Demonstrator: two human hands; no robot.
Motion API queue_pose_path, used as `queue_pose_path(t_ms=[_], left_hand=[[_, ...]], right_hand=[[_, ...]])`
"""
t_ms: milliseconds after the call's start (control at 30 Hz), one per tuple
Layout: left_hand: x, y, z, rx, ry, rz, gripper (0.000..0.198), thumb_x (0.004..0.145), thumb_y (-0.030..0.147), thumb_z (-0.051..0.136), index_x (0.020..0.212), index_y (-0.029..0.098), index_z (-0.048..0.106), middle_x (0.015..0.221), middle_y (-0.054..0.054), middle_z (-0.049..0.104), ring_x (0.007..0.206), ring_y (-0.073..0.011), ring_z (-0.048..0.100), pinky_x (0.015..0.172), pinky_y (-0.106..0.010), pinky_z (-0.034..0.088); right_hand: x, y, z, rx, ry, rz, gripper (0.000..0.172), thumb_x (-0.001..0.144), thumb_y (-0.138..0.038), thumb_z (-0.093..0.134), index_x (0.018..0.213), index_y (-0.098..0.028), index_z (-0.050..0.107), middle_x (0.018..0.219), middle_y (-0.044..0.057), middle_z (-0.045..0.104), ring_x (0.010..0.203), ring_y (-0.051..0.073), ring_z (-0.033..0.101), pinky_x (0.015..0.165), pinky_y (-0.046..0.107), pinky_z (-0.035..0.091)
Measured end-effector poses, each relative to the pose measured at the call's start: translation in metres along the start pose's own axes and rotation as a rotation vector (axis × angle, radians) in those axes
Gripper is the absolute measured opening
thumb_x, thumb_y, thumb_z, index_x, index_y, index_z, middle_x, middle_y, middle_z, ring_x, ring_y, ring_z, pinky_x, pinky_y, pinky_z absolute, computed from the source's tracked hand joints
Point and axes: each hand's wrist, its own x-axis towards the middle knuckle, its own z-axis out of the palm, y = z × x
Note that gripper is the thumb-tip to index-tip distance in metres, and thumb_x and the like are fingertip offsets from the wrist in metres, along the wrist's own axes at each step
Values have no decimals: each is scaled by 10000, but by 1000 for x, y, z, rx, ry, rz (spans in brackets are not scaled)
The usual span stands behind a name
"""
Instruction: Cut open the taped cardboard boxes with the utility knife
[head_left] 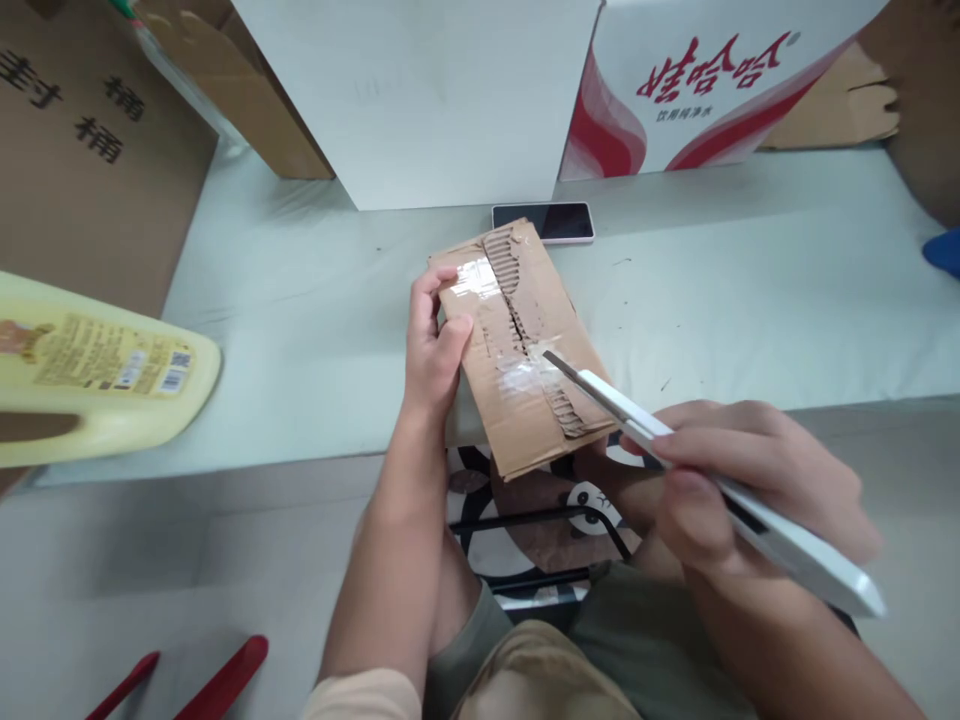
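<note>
My left hand (439, 335) grips the left side of a small cardboard box (495, 400), thumb on top. The box lies tilted at the table's near edge, its near corner out over the edge. Shiny clear tape crosses its top, and a torn strip bares the corrugated layer along the middle. In my right hand (750, 480) is a white utility knife (795, 550), held closed in the fingers with its blade out. The blade tip appears over the box's taped middle; whether it touches the cardboard I cannot tell.
A smartphone (574, 222) lies just behind the box. Large white cartons (450, 100) and brown cartons (97, 200) line the back and left. A yellow plastic jug (150, 380) stands at left on the pale cloth-covered table (300, 330). Red legs (225, 680) show on the floor.
</note>
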Motion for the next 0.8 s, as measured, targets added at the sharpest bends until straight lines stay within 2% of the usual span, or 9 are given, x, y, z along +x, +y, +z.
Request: queue_pose_path(t_ms=[100,333,467,567,667,767,800], left_hand=[[0,0,1,4,10,-13,517,854,615,719,1256,322,574,1316,-65,602,1327,-316,561,1141,-465,474],[-1,3,1,-15,8,-39,539,825,630,733,1244,325,585,1316,-59,584,1237,-306,586,1098,-481,482],[0,3,2,-11,12,-37,506,844,618,718,1236,327,586,1265,-55,590,1208,-304,600,1076,-484,494],[0,3,5,17,35,-14,480,867,613,693,1231,319,586,1284,-59,590,1251,-313,579,1103,-484,479],[-1,3,8,24,58,9,479,885,632,661,1232,313,577,1309,-63,588,1294,-319,554,1121,-468,466],[-1,2,10,-12,54,27,519,860,664,676,1226,310,577,1278,-60,590,1237,-308,579,1066,-448,492],[-1,2,11,-25,53,32,531,850,669,685,1227,311,577,1274,-58,587,1222,-304,584,1046,-441,500]], right_hand=[[4,-3,10,-16,63,-73,187,892,-122,635,989,-267,703,803,17,723,677,173,711,584,323,588],[12,0,16,-25,-38,-64,202,881,-90,616,945,-267,691,768,17,725,634,176,717,532,300,569],[10,2,24,25,82,-96,190,859,-95,584,899,-264,659,665,-8,662,526,156,646,462,283,508],[10,0,25,47,101,-71,192,838,-95,565,875,-262,651,634,-16,622,493,153,608,442,286,482],[12,-4,22,37,38,-27,171,833,-83,565,843,-242,630,618,-21,609,501,143,615,456,273,483],[13,-8,17,22,-74,8,156,847,-79,572,835,-228,615,631,-12,633,527,139,636,467,266,489],[11,-10,15,41,-63,14,158,853,-82,570,842,-231,620,633,-11,632,527,142,635,464,271,490]])
